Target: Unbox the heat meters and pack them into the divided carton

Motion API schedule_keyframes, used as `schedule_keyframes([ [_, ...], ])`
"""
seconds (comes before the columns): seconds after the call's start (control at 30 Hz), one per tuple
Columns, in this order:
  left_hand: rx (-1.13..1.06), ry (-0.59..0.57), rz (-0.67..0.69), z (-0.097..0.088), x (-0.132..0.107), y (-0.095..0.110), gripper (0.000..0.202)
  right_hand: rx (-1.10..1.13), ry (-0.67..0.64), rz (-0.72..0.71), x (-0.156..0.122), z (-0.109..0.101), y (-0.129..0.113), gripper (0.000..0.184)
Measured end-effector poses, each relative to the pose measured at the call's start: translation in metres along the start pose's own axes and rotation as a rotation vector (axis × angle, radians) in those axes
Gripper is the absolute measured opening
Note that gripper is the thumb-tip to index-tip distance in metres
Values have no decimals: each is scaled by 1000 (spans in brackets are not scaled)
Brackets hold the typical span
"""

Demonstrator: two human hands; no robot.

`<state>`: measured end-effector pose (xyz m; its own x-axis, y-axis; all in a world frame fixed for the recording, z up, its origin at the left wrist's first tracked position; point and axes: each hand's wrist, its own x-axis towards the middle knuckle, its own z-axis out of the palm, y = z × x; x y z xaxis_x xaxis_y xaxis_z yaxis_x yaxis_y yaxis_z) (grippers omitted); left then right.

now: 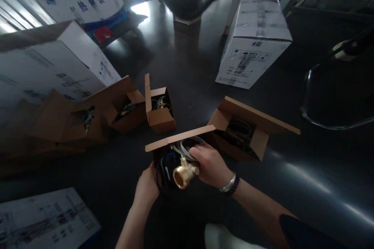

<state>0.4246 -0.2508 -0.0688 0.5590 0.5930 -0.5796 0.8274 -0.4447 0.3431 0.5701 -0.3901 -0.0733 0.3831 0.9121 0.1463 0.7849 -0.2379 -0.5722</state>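
Observation:
An open brown cardboard box [180, 137] stands in front of me with its lid flap raised. My left hand [148, 184] grips the box's left side, its fingertips hidden behind the wall. A brass meter [184, 175] with a round threaded opening shows at the near side of the box, beside a dark part with a blue spot. Grey cable [184, 149] is looped above the brass. The fingers of my right hand [212, 165] are curled around the cable at the meter's right; just what the fingertips press on is partly hidden.
Another open brown box [264, 144] with coiled cable lies just right. To the left are a small open box [162, 122] and several more brown boxes [128, 118]. White cartons stand at right [251, 50], left [58, 70] and lower left [46, 218]. A metal chair frame [305, 97] is far right.

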Motion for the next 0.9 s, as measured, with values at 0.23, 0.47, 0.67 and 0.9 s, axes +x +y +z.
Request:
schedule_keyframes([
  [0.23,57,-41,-43,7,1,6,24,-244,-294,126,22,-2,-11,32],
  [0.47,72,-64,3,0,5,5,22,-282,-303,103,35,10,-9,32],
  [0.67,-71,-11,-56,12,7,3,24,-318,-608,181,37,65,38,35],
  [0.9,-140,168,-30,19,1,4,29,-7,-429,63,-5,38,18,54],
])
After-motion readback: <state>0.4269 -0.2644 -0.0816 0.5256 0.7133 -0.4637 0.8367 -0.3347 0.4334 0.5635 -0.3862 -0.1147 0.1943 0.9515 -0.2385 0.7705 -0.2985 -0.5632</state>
